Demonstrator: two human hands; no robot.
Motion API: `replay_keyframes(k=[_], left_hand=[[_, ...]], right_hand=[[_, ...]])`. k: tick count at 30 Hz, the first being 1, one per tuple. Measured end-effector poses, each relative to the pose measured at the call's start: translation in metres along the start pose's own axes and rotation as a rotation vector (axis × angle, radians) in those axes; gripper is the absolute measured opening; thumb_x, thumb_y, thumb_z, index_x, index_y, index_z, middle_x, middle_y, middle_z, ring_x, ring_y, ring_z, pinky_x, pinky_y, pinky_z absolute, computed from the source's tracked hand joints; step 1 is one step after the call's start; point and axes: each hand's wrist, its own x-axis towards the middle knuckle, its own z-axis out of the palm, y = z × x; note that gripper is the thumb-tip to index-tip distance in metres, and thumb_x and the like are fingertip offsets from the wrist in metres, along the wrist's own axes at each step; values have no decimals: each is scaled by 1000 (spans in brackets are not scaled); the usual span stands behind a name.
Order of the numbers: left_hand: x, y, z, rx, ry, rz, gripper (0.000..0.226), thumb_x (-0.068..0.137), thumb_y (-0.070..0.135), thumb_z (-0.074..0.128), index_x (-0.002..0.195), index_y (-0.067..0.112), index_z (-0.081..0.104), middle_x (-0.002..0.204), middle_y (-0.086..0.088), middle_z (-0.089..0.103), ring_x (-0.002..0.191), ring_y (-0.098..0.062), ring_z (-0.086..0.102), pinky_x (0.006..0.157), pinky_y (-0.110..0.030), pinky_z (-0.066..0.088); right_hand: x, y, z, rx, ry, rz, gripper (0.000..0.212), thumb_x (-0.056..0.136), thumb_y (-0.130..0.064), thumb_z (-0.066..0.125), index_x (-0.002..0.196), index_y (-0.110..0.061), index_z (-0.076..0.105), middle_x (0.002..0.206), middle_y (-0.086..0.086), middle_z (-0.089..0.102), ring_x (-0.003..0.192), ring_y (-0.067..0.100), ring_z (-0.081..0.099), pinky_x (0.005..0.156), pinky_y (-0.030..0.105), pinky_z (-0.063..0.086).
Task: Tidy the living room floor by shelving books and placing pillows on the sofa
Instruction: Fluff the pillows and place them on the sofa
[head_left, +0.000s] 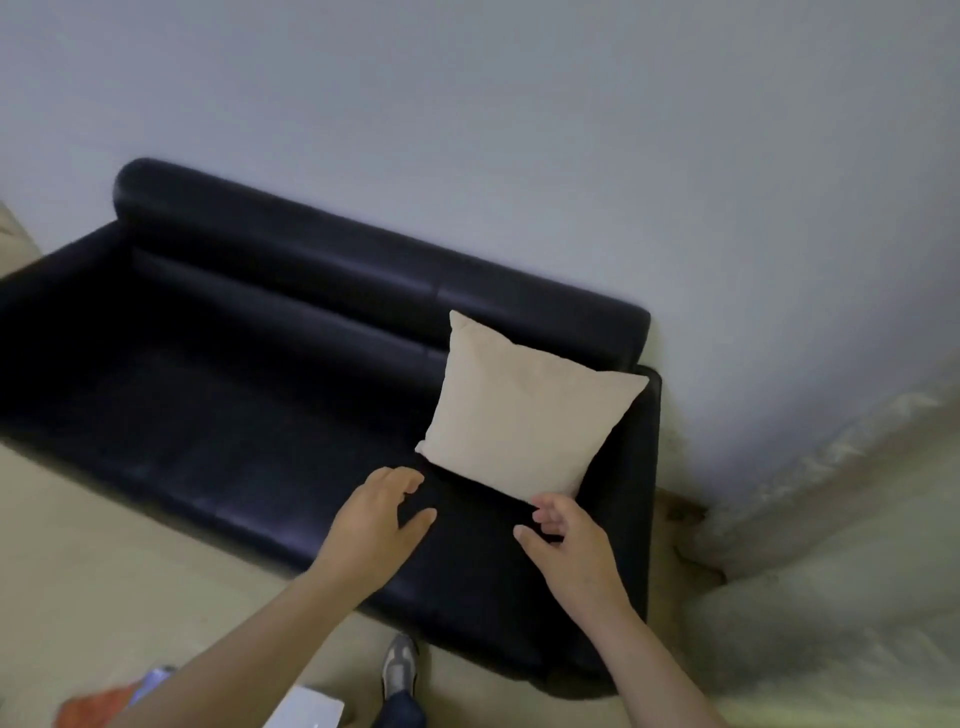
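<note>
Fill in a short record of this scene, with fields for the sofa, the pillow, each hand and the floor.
sofa: black, against the wall
pillow: cream, on the seat at the right end in view, leaning on the backrest
left hand: open, over the seat, apart from the pillow
right hand: open, close to the pillow's lower corner, holds nothing
floor: orange item and white item at the bottom edge, near a shoe
</note>
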Motion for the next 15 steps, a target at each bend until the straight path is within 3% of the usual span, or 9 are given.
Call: replay_keyframes(k=[11, 15], left_hand=[[-143, -30, -23, 38, 58, -141, 37, 90, 34, 61, 125, 24, 53, 114, 12, 54, 90, -2, 52, 76, -9, 37], [-190, -54, -33, 36, 91, -217, 36, 91, 35, 60, 125, 24, 53, 118, 10, 54, 96, -3, 53, 81, -11, 41]], right_hand=[[-102, -6, 40, 17, -147, -61, 38, 87, -28, 69, 123, -24, 56, 107, -12, 58, 100, 2, 55, 85, 19, 48], [-132, -20, 69, 4, -230, -100, 38, 87, -28, 69, 123, -24, 56, 109, -11, 58, 99, 1, 55, 81, 15, 46]])
